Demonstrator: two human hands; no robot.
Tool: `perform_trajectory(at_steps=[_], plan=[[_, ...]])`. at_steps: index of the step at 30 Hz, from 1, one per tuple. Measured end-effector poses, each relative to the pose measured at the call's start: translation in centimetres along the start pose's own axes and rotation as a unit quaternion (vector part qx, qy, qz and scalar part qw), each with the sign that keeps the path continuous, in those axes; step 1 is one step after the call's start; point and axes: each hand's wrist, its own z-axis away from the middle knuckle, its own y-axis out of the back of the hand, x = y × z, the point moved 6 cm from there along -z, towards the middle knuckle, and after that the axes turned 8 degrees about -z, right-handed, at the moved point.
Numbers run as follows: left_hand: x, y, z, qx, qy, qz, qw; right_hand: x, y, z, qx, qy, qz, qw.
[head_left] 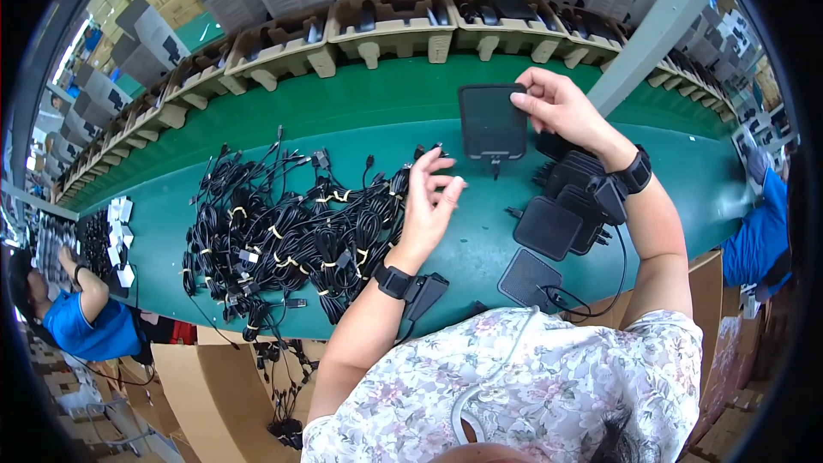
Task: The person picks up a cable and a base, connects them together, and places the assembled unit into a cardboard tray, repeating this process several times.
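Note:
My right hand (553,105) grips the upper right corner of a flat black rectangular device (492,122), thumb on its face. A short black connector (495,168) sticks out of the device's lower edge. My left hand (429,206) is open, fingers curled and apart, with nothing visible in it. It is beside the right end of a heap of bundled black cables (296,236), tied with pale bands. Nearer me on the right, more flat black devices (549,227) lie piled on the green table (463,270). A grey textured pad (529,278) lies just in front of them.
Cardboard trays (390,34) with black items line the table's far side. A grey post (656,34) rises at the far right. An open cardboard box (210,394) stands below the near edge. Blue-clothed people are at the left (90,317) and right (759,227).

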Motion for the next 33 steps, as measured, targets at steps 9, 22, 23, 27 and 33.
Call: perform_trajectory(at_steps=[9, 22, 23, 27, 33], plan=[[-1.7, 0.1, 0.5, -0.054, 0.068, 0.057, 0.995, -0.9, -1.1, -9.3, 0.07, 0.072, -0.061, 0.993], [-3.0, -0.7, 1.2, -0.072, 0.128, -0.022, 0.989, -3.9, 1.1, -28.5, 0.281, 0.201, 0.342, 0.874], [-3.0, -0.6, 1.2, -0.067, 0.129, -0.03, 0.989, -3.5, 0.0, -29.4, 0.265, 0.187, 0.361, 0.874], [-2.8, -0.5, 1.1, -0.045, 0.114, -0.045, 0.991, -1.4, -1.1, -32.1, 0.253, 0.147, 0.413, 0.862], [-2.1, -0.3, 1.0, -0.006, 0.078, -0.06, 0.995, 2.6, -3.2, -33.1, 0.263, 0.092, 0.381, 0.882]])
